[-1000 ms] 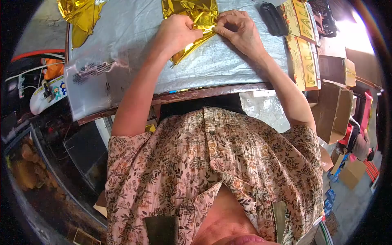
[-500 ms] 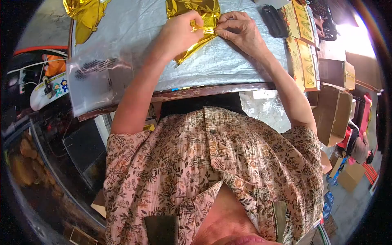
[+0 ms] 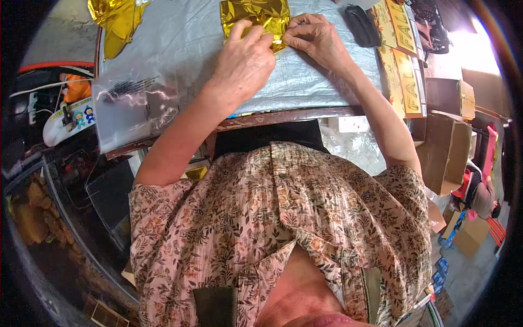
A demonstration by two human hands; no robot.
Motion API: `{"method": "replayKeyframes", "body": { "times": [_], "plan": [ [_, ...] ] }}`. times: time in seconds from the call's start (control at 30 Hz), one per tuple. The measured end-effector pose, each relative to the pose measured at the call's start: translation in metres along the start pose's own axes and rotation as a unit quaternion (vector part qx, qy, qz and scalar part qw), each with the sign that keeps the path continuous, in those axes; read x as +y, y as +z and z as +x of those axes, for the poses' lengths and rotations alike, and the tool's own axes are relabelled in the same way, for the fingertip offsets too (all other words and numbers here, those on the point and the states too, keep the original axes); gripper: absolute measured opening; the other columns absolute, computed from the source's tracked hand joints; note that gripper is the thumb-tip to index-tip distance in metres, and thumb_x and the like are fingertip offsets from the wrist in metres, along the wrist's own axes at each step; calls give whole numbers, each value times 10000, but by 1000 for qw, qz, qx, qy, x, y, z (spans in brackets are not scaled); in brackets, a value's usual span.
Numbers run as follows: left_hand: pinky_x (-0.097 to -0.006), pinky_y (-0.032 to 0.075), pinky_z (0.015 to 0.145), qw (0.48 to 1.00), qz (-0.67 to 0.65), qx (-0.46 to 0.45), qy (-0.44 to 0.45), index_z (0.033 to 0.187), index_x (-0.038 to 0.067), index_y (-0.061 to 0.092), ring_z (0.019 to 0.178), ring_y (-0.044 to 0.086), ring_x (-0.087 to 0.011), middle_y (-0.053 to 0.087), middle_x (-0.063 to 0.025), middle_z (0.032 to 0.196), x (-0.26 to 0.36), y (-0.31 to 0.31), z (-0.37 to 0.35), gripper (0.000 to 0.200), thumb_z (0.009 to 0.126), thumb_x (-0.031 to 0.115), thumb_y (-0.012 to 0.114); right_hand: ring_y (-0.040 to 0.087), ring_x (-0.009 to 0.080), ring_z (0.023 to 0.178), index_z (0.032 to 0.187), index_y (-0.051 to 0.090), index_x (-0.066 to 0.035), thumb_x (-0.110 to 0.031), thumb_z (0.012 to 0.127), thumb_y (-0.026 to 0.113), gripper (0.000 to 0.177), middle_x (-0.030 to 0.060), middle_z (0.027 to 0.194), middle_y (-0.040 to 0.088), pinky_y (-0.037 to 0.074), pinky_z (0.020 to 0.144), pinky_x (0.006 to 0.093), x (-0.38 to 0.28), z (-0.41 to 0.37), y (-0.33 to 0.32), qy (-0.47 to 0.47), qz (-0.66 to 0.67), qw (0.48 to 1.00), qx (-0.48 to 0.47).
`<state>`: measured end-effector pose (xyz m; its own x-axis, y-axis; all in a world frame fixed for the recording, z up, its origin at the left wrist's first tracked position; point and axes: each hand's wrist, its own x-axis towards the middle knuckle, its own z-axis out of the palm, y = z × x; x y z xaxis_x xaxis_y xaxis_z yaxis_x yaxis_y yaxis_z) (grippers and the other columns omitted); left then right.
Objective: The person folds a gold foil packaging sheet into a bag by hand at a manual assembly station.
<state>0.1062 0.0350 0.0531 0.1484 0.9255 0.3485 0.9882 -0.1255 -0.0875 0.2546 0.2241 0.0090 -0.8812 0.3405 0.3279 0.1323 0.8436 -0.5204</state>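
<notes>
A crinkled piece of gold foil (image 3: 255, 9) lies at the far middle of the table. My left hand (image 3: 246, 61) rests over its near left part, back up, with fingers apart and touching the foil. The right hand (image 3: 317, 39) pinches the foil's near right corner between thumb and fingertips. Part of the foil under my left fingers is hidden.
More gold foil (image 3: 121, 27) hangs over the table's far left edge. Clear plastic bags (image 3: 122, 122) lie at the near left. On the right are a black tray (image 3: 362, 26) and printed "FALL" packs (image 3: 400, 76). Cardboard boxes (image 3: 444, 147) stand beyond the table's right side.
My left hand has come back toward me and turned from a closed grip to spread fingers. The foil's near flap, which pointed toward me, is now folded up or covered. My right hand keeps its pinch.
</notes>
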Motion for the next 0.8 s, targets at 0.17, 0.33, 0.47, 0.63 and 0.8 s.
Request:
{"method": "replayKeyframes", "body": {
  "times": [0.17, 0.33, 0.47, 0.63, 0.8],
  "plan": [
    [-440, 435, 1039, 999, -50, 18, 2, 795, 26, 785, 1018, 682, -249, 741, -108, 994, -11, 9, 1, 107, 811, 116, 729, 648, 245, 1096, 1032, 837, -97, -189, 872, 839, 185, 40, 1115, 737, 500, 1012, 378, 1, -2, -4, -37, 13, 999, 2],
    [-426, 451, 968, 993, -86, -60, -45, 955, 2, 765, 1020, 688, -281, 735, -131, 972, -33, 1, 19, 178, 870, 148, 708, 643, 234, 1100, 1020, 836, -92, -186, 857, 851, 189, 31, 1113, 739, 492, 1012, 378, -1, -6, -7, -67, 34, 997, 0],
    [-436, 406, 1023, 975, -122, -178, -55, 1115, 5, 704, 1112, 655, -307, 688, -133, 1121, -57, 4, 29, 230, 971, 133, 579, 634, 233, 1122, 1033, 832, -94, -193, 863, 853, 199, 25, 1129, 736, 491, 1012, 377, 2, -7, 3, -18, 55, 998, 12],
    [-431, 485, 1034, 957, -284, -51, -36, 1094, 15, 739, 1224, 641, -289, 677, -146, 1304, -85, 12, 25, 235, 1009, 217, 654, 635, 239, 1121, 1032, 829, -80, -196, 899, 828, 176, 31, 1118, 739, 490, 1015, 377, -1, -5, 4, -10, 46, 999, 18],
    [-437, 223, 1298, 725, -599, -110, -321, 1630, 147, 364, 1564, 321, -323, 330, -156, 1702, -131, 11, -18, 636, 1082, 363, 603, 632, 237, 1128, 1036, 828, -63, -184, 921, 809, 169, 45, 1116, 743, 473, 1036, 380, -6, -6, 8, 12, 50, 998, 34]
  ]
}}
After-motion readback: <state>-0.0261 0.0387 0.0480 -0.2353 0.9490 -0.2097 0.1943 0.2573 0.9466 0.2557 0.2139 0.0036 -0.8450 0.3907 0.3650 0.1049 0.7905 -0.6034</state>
